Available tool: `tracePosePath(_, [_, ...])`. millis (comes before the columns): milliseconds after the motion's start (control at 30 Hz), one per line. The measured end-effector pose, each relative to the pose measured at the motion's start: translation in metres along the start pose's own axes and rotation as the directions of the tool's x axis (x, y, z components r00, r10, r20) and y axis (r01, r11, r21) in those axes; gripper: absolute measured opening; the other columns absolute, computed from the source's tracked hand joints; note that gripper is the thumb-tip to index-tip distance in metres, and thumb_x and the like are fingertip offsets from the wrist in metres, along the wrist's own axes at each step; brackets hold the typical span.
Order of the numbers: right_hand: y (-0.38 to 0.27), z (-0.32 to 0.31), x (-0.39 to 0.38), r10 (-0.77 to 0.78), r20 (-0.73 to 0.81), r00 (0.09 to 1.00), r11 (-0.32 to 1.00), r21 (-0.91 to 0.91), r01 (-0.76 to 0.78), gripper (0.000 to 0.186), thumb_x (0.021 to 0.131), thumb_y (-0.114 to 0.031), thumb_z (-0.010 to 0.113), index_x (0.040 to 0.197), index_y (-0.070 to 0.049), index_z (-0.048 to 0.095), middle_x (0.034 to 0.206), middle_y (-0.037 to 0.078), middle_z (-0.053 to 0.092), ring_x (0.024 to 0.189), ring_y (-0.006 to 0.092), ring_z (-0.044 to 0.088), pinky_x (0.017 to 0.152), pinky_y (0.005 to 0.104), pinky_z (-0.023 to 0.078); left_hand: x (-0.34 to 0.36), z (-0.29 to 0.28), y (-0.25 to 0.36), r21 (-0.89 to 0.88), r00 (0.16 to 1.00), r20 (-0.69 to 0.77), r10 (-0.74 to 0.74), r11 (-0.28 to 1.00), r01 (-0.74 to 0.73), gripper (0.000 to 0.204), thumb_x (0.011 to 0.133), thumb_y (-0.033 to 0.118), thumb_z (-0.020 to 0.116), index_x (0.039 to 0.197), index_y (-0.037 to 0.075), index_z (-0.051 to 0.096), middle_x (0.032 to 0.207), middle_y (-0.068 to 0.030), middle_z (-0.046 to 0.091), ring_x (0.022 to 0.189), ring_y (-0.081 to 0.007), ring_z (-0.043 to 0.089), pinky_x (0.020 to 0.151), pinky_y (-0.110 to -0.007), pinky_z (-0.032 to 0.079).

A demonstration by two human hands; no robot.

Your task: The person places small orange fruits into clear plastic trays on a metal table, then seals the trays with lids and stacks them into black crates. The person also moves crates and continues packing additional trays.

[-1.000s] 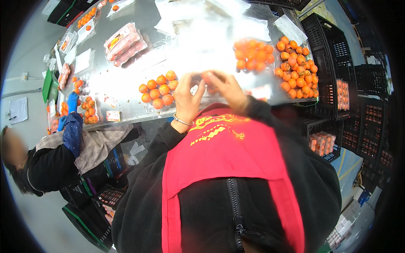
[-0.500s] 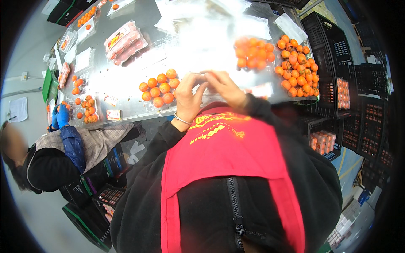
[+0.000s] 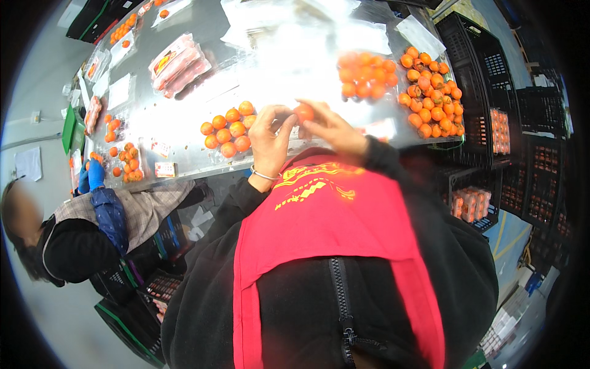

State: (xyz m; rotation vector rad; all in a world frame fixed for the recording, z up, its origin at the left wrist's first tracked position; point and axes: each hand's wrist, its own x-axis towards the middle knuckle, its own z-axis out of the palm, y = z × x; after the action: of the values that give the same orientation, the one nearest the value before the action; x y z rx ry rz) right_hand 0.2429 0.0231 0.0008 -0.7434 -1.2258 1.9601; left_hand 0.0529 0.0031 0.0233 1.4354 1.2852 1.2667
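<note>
An orange-red persimmon point(image 3: 303, 112) is up between my two hands, just above the near edge of the metal table. My right hand point(image 3: 335, 130) closes round it from the right, thumb below and fingers above. From the left, my left hand point(image 3: 270, 132) has curled fingers against the fruit's side; its fingertips are partly hidden. Beside my left hand a block of persimmons point(image 3: 228, 141) lies in rows on the table. Another group of persimmons point(image 3: 367, 75), washed out by glare, sits beyond my right hand, and a larger heap of persimmons point(image 3: 434, 98) is at the right end.
Pink-wrapped packs point(image 3: 178, 64) lie at the back left. Black crates point(image 3: 476, 80) stand along the table's right end. At the left, a person with blue gloves point(image 3: 93, 172) handles fruit at the same table point(image 3: 190, 161). Clear plastic packaging point(image 3: 362, 34) lies at the back.
The persimmon now shows between my hands, where before my fingers met and hid it. My right hand has turned and drawn slightly apart from the left.
</note>
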Motion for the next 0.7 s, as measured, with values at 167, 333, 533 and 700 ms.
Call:
tracePosePath(167, [-0.002,-0.010,-0.002,0.042,-0.019,0.999,0.998,0.051,-0.041,0.057,0.105,-0.027,0.062,0.152,-0.004,0.040,0.124,0.009,0.062,0.105,0.0153,0.063,0.088,0.0310,0.053,0.003,0.002,0.008,0.117,0.988,0.054,0.146,0.982,-0.151,0.012,0.093,-0.007,0.067,0.105,-0.004,0.066,0.110,-0.0081,0.064,0.099,-0.0159,0.068,0.087,-0.029,0.058])
tracePosePath(333, [-0.005,-0.014,-0.015,-0.032,-0.138,0.990,0.988,0.148,0.052,0.048,0.103,-0.020,0.066,0.144,-0.004,0.046,0.130,0.010,0.061,0.117,0.0181,0.062,0.095,0.0326,0.053,0.003,0.010,0.011,0.013,0.995,-0.029,0.098,0.995,-0.098,0.010,0.092,-0.004,0.067,0.102,-0.001,0.068,0.101,-0.0098,0.068,0.097,-0.0187,0.069,0.088,-0.030,0.055])
tracePosePath(533, [-0.009,-0.030,-0.035,-0.094,-0.268,0.959,0.982,0.133,0.133,0.046,0.101,-0.015,0.065,0.142,-0.005,0.046,0.137,0.009,0.058,0.123,0.0182,0.059,0.098,0.0325,0.050,0.003,0.009,0.002,0.019,0.997,-0.070,-0.024,0.999,0.026,0.008,0.096,0.002,0.067,0.104,0.000,0.067,0.102,-0.0064,0.064,0.098,-0.0150,0.065,0.087,-0.029,0.055])
tracePosePath(700, [0.000,-0.067,-0.053,-0.183,-0.356,0.916,0.973,0.070,0.221,0.045,0.101,-0.013,0.064,0.143,-0.006,0.048,0.134,0.009,0.060,0.113,0.0177,0.062,0.092,0.0321,0.052,-0.001,0.009,-0.007,-0.002,0.997,-0.038,-0.069,0.998,0.069,0.012,0.098,0.002,0.065,0.110,0.000,0.066,0.107,-0.0059,0.062,0.099,-0.0140,0.064,0.086,-0.027,0.053])
